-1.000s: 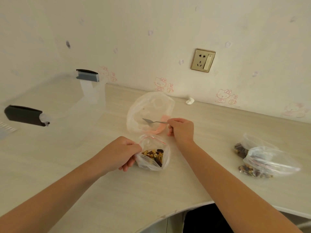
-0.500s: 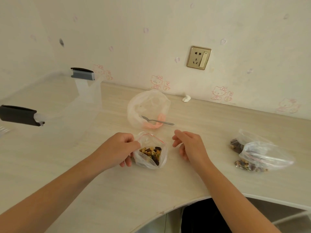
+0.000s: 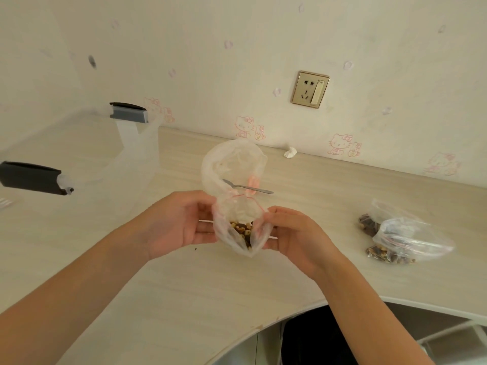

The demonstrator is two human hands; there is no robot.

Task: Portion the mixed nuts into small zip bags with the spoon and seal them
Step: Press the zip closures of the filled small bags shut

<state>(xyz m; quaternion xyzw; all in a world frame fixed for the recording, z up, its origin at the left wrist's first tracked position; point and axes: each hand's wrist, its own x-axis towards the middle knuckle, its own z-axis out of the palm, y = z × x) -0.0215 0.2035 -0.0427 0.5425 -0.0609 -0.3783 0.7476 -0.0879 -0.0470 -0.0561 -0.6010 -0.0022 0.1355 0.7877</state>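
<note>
- Clear storage bin [image 3: 79, 154] sits far left on the desk [image 3: 184, 299], dark latch handles [image 3: 31, 177] flipped out. Well apart from the work zone, so it doesn't crowd your elbows.
- Your left hand [image 3: 181, 222] pinches the left edge of the small zip bag [image 3: 238, 227] near its mouth, fingers curled in on the film. That side acts as the anchor.
- The small zip bag is held between both hands, just above the desk as far as I can tell, mouth up and spread open, red zip line [image 3: 245, 197] visible across the top. Upright keeps the load from spilling.
- Mixed nuts [image 3: 242, 229] sit low in that bag, settled into the bottom corner. Fill looks like one portion, so my read is you're at the sealing step, not scooping.
- Big supply bag [image 3: 232, 164] stands just behind, mouth open toward you. It looks mostly empty; can't tell what's left inside.
- Spoon [image 3: 247, 187] is parked across the supply bag's mouth, handle pointing right, nobody holding it. Both hands are needed on the zip, hence the parking spot within reach.
- Your right hand [image 3: 292, 230] pinches the bag's right edge, thumb and fingertips pressed onto the film. Pulling the two edges apart should flatten the mouth so the strips line up.
- Filled bags [image 3: 403, 238] lie far right on the desk, out of the way. Can't confirm from here that their zips are closed.
</note>
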